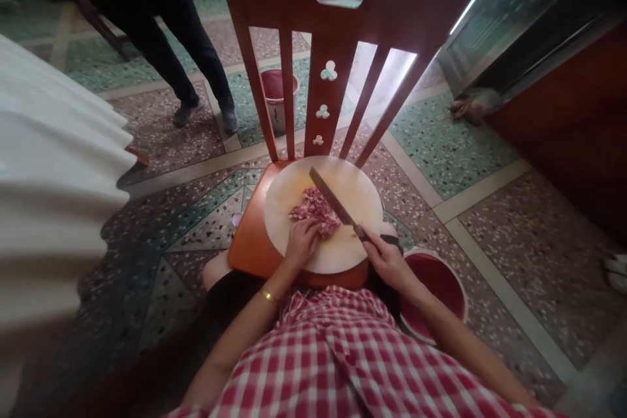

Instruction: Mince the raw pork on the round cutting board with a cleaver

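Observation:
A round white cutting board rests on the seat of a wooden chair in front of me. Chopped red meat is heaped at the board's middle. My right hand grips the dark handle of a knife, whose blade points up and left, along the right side of the heap. My left hand is at the near left edge of the meat, its fingers curled together against it. The fingertips are partly hidden in the heap.
The chair's slatted back rises beyond the board. A red-lined bucket stands by my right leg, another bucket behind the chair. A person in dark trousers stands at the upper left. White pleated cloth hangs left.

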Demonstrator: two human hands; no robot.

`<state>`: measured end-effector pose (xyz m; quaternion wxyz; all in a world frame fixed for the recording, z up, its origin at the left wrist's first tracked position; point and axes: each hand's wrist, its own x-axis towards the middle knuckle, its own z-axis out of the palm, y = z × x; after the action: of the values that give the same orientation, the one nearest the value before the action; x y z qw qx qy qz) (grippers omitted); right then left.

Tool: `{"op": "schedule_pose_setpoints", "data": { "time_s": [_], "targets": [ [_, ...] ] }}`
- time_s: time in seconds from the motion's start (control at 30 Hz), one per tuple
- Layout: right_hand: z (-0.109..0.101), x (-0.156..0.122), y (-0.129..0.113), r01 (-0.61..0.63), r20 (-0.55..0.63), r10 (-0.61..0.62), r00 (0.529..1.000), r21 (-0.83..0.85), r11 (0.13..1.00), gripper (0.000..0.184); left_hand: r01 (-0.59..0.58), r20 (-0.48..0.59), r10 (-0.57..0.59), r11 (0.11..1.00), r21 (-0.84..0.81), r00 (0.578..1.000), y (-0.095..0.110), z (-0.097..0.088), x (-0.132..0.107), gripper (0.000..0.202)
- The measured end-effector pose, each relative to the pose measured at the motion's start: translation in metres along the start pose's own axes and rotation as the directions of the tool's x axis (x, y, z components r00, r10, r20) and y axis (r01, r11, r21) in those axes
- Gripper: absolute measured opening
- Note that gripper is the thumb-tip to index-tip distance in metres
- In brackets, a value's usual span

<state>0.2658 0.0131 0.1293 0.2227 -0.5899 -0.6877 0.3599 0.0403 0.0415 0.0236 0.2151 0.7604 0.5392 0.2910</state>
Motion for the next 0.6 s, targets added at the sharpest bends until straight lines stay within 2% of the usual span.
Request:
{"op": "schedule_pose_setpoints", "data": {
  "time_s": [0.1,0.2,0.27,0.33,0.4,0.5,0.53,0.6],
  "targets": [
    [0.002,0.009,-0.022,0.156,-0.141,-0.155,0.978,-0.005,0.988,0.050,0.136,-0.158,-0.142,0.989,-0.051,0.977,-0.009,-0.006,-0.016,0.025],
    [0.023,0.019,-0.020,0.154,-0.132,-0.157,0.979,-0.036,0.987,0.051,0.215,-0.263,-0.243,0.968,-0.131,0.934,-0.015,-0.005,-0.026,0.025],
    [0.038,0.024,-0.011,0.050,0.020,-0.048,0.999,-0.081,0.995,0.049,0.237,-0.284,-0.273,0.959,-0.154,0.919,-0.018,-0.002,-0.029,0.024],
    [0.043,0.025,-0.007,0.015,0.078,-0.006,0.997,-0.109,0.994,0.046,0.249,-0.284,-0.288,0.954,-0.166,0.915,-0.020,0.001,-0.030,0.024],
    [0.038,0.024,-0.012,0.092,0.035,-0.089,0.995,-0.094,0.991,0.046,0.251,-0.282,-0.293,0.952,-0.177,0.914,-0.021,0.003,-0.030,0.024],
    [0.032,0.020,-0.022,0.224,-0.112,-0.231,0.966,-0.076,0.972,0.048,0.260,-0.285,-0.304,0.949,-0.181,0.909,-0.021,0.004,-0.030,0.024],
    [0.033,0.020,-0.022,0.214,-0.140,-0.224,0.964,-0.086,0.973,0.049,0.265,-0.287,-0.308,0.948,-0.179,0.907,-0.020,0.004,-0.030,0.024],
    [0.037,0.020,-0.016,0.119,-0.107,-0.132,0.985,-0.121,0.986,0.049,0.269,-0.294,-0.313,0.946,-0.181,0.903,-0.019,0.004,-0.028,0.024]
  ]
}}
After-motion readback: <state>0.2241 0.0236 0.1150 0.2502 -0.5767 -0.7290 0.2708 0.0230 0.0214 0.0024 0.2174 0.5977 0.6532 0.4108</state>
